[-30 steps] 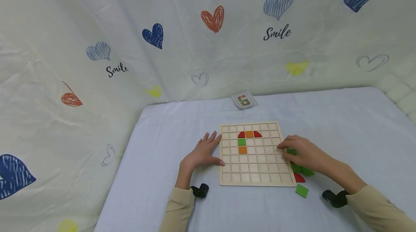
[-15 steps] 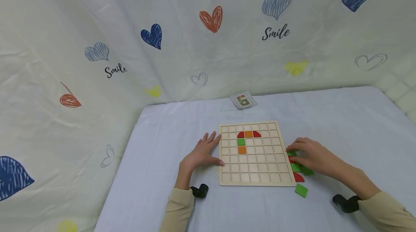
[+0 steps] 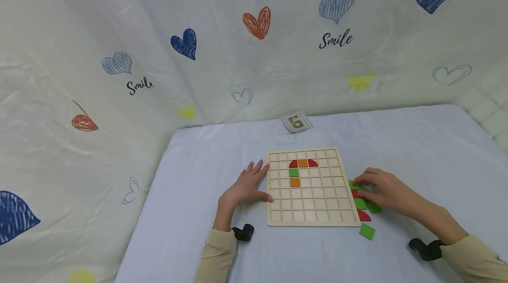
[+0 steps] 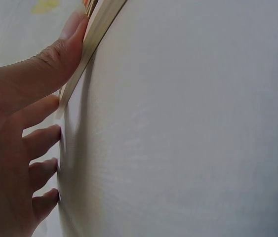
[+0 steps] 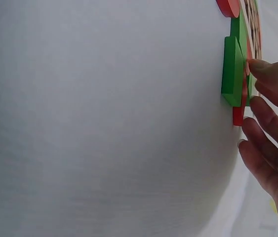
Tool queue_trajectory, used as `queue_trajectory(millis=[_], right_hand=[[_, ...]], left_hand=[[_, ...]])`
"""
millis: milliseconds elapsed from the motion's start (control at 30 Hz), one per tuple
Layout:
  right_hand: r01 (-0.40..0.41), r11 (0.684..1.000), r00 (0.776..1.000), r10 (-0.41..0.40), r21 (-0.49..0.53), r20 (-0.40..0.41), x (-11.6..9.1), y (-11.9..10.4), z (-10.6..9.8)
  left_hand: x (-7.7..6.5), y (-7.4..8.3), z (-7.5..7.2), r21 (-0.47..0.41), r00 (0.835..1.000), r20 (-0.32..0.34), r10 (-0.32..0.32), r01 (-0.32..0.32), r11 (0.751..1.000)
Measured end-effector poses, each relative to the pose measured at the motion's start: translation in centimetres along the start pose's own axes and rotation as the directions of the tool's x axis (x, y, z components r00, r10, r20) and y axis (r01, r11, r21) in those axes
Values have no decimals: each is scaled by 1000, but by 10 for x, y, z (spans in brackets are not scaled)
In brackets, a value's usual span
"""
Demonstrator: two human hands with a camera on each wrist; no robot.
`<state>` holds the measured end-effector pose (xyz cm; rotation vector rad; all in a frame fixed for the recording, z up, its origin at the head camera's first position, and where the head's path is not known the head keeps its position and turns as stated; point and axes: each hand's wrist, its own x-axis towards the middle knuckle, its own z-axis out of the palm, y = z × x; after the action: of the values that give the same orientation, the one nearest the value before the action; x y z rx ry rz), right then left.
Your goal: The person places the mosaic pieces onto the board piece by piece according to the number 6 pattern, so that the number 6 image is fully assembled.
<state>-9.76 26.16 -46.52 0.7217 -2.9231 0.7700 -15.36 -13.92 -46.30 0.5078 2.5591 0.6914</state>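
A wooden grid board (image 3: 309, 217) lies on the table. On it sit two red quarter-circle tiles (image 3: 312, 163) with an orange square tile (image 3: 303, 163) between them; below the left one come a green square tile (image 3: 293, 172) and a second orange square (image 3: 295, 182). My left hand (image 3: 247, 187) rests at the board's left edge with fingers spread and thumb on the rim. At the right edge, my right hand (image 3: 384, 191) touches a loose pile of green tiles (image 5: 232, 74) and red tiles (image 5: 238, 116), fingers slightly bent. Part of the pile is hidden under it.
A small pattern card (image 3: 296, 121) with a coloured figure on a grid lies behind the board. A red quarter-circle tile (image 3: 364, 215) and a green square (image 3: 367, 231) lie at the board's lower right. A heart-printed curtain (image 3: 214, 76) hangs behind the table.
My right hand has drawn back from over the board's right edge to the loose tiles, then shifted slightly further right. The left hand and the tiles on the board stay in place.
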Motion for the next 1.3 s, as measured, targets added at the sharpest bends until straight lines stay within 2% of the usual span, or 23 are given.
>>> queue_trajectory(millis=[200, 400, 833, 1100, 1200, 1300], right_hand=[[24, 1000, 999, -24, -16, -24, 0, 4, 0], [-11, 1000, 1000, 11, -7, 8, 2, 5, 0], [-19, 1000, 1000, 19, 1, 7, 6, 1, 2], [-20, 999, 1000, 20, 45, 4, 9, -3, 3], [14, 998, 1000, -14, 65, -7, 9, -3, 4], [95, 994, 994, -92, 61, -59, 8, -2, 6]], left_hand=[[1, -2, 1, 1, 1000, 6, 2, -2, 1000], [1, -2, 0, 10, 1000, 5, 5, -5, 1000], [-1, -1, 0, 17, 1000, 6, 3, -3, 1000], [-1, -2, 0, 13, 1000, 6, 4, -4, 1000], [0, -2, 0, 18, 1000, 8, 1, -1, 1000], [0, -2, 0, 23, 1000, 11, -2, 2, 1000]])
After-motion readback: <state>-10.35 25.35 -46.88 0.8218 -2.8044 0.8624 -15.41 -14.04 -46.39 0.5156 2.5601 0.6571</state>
